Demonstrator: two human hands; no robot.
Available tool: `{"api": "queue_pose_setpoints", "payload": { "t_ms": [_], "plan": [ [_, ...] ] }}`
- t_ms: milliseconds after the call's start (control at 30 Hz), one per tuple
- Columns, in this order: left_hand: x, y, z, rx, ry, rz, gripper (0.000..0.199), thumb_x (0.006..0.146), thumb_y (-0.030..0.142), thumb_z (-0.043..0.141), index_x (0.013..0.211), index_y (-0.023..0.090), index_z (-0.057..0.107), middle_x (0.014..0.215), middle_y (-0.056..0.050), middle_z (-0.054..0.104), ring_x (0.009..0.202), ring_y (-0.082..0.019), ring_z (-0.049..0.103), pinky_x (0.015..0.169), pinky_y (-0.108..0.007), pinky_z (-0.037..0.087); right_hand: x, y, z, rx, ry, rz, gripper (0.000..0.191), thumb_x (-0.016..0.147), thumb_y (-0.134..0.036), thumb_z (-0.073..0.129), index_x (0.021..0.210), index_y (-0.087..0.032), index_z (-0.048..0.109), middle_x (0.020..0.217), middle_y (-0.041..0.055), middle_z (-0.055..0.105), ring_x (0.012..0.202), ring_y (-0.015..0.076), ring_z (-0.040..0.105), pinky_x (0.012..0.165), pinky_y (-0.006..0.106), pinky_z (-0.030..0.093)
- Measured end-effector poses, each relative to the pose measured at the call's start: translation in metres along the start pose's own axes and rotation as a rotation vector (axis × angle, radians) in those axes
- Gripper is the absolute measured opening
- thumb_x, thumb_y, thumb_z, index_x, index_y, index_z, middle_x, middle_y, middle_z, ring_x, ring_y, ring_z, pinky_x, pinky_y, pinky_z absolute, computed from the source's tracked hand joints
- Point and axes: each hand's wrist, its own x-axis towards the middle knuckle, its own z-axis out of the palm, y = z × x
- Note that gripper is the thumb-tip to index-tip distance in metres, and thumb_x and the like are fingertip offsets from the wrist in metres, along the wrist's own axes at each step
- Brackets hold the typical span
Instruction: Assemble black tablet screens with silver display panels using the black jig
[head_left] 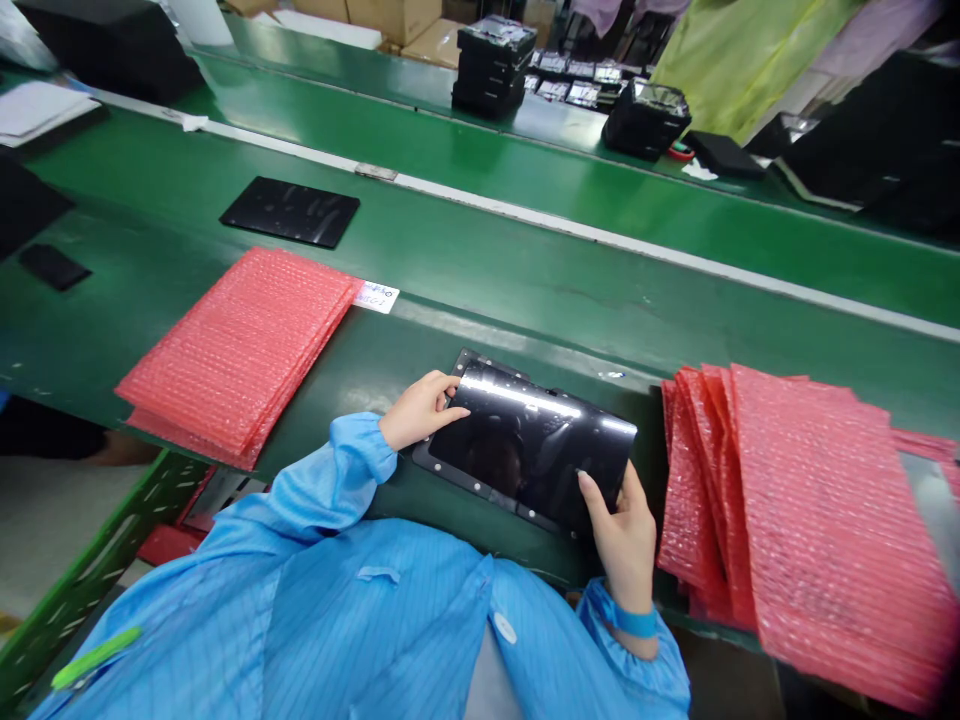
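Right now a glossy black display panel [529, 440] sits between the person's hands, its long axis running crosswise and dipping slightly rightward. The left hand [420, 412] curls over its left end and the right hand [619, 530] clasps its near right corner, the two apart but both gripping it, above a riveted black frame [466, 487]. Left of the panel lies a stack of pink bubble bags [240, 355], and right of it lies a fanned pile of pink bubble bags [810, 530].

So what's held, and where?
A glossy black display panel, gripped at its left end by the left hand and lower right edge by the right hand.
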Motion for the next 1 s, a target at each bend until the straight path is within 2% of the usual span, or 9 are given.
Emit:
{"api": "queue_pose_setpoints", "payload": {
  "t_ms": [133, 267, 400, 567, 667, 767, 867, 933, 1000],
  "plan": [
    [-0.003, 0.005, 0.001, 0.112, -0.007, -0.004, 0.033, 0.082, 0.031, 0.067, 0.110, 0.015, 0.059, 0.092, -0.002, 0.053, 0.066, -0.012, 0.052, 0.070, -0.027, 0.047, -0.001, 0.001, 0.000, -0.019, 0.003, -0.005, 0.075, 0.084, -0.047, 0.066, 0.148, -0.022, 0.035, 0.133, 0.0084, 0.057, 0.120, 0.0252, 0.056, 0.107, 0.041, 0.040],
    [-0.013, 0.015, 0.006, 0.501, 0.023, 0.017, 0.048, 0.091, 0.038, 0.056, 0.132, 0.014, 0.049, 0.110, -0.008, 0.056, 0.091, -0.020, 0.060, 0.076, -0.031, 0.049, -0.001, 0.001, -0.002, -0.100, 0.004, -0.003, 0.077, 0.085, -0.051, 0.064, 0.148, -0.018, 0.035, 0.129, 0.0102, 0.060, 0.115, 0.0257, 0.059, 0.104, 0.038, 0.044],
    [-0.021, 0.021, 0.012, 0.772, 0.022, 0.017, 0.047, 0.096, 0.040, 0.045, 0.137, 0.017, 0.046, 0.111, -0.008, 0.056, 0.092, -0.020, 0.061, 0.067, -0.029, 0.050, 0.002, 0.004, -0.003, -0.179, -0.018, 0.010, 0.081, 0.084, -0.057, 0.060, 0.145, -0.009, 0.039, 0.120, 0.0133, 0.064, 0.107, 0.0272, 0.062, 0.096, 0.035, 0.048],
    [-0.022, 0.019, 0.014, 0.811, 0.020, 0.033, 0.044, 0.098, 0.041, 0.041, 0.135, 0.019, 0.048, 0.110, -0.007, 0.055, 0.091, -0.019, 0.061, 0.067, -0.028, 0.049, 0.008, 0.005, -0.004, -0.234, -0.039, -0.011, 0.079, 0.085, -0.060, 0.056, 0.144, -0.010, 0.040, 0.109, 0.0113, 0.069, 0.093, 0.0256, 0.066, 0.085, 0.033, 0.051],
    [-0.022, 0.019, 0.013, 0.815, 0.016, 0.044, 0.044, 0.098, 0.041, 0.038, 0.134, 0.018, 0.049, 0.110, -0.008, 0.056, 0.090, -0.019, 0.061, 0.065, -0.027, 0.048, 0.011, 0.002, -0.007, -0.341, -0.079, -0.016, 0.076, 0.087, -0.062, 0.053, 0.145, -0.014, 0.040, 0.095, 0.0091, 0.071, 0.074, 0.0245, 0.067, 0.072, 0.033, 0.052],
    [-0.021, 0.022, 0.012, 0.841, -0.002, 0.043, 0.044, 0.099, 0.042, 0.037, 0.133, 0.018, 0.051, 0.109, -0.009, 0.058, 0.091, -0.019, 0.060, 0.061, -0.027, 0.045, 0.012, -0.002, -0.012, -0.559, -0.136, -0.004, 0.073, 0.089, -0.064, 0.046, 0.145, -0.017, 0.040, 0.081, 0.0077, 0.070, 0.063, 0.0255, 0.066, 0.057, 0.032, 0.048],
    [-0.018, 0.028, 0.010, 0.881, -0.021, 0.042, 0.043, 0.099, 0.042, 0.036, 0.130, 0.018, 0.054, 0.106, -0.009, 0.059, 0.090, -0.021, 0.060, 0.055, -0.028, 0.041, 0.015, -0.005, -0.014, -0.862, -0.165, -0.007, 0.075, 0.090, -0.066, 0.042, 0.144, -0.014, 0.041, 0.065, 0.0075, 0.065, 0.060, 0.0291, 0.065, 0.052, 0.033, 0.044],
    [-0.015, 0.031, 0.009, 0.911, -0.032, 0.045, 0.043, 0.099, 0.041, 0.036, 0.128, 0.017, 0.056, 0.104, -0.009, 0.060, 0.089, -0.022, 0.060, 0.054, -0.030, 0.039, 0.017, -0.004, -0.015, -0.972, -0.142, -0.081, 0.075, 0.089, -0.066, 0.045, 0.141, -0.013, 0.046, 0.067, 0.0092, 0.065, 0.064, 0.0300, 0.064, 0.052, 0.034, 0.045],
    [-0.013, 0.033, 0.007, 0.938, -0.041, 0.059, 0.042, 0.099, 0.040, 0.036, 0.127, 0.017, 0.057, 0.102, -0.009, 0.061, 0.090, -0.024, 0.060, 0.054, -0.031, 0.039, 0.021, -0.003, -0.016, -0.962, -0.110, -0.255, 0.065, 0.089, -0.062, 0.050, 0.134, -0.015, 0.054, 0.089, 0.0137, 0.068, 0.082, 0.0306, 0.064, 0.063, 0.037, 0.050]
  ]
}}
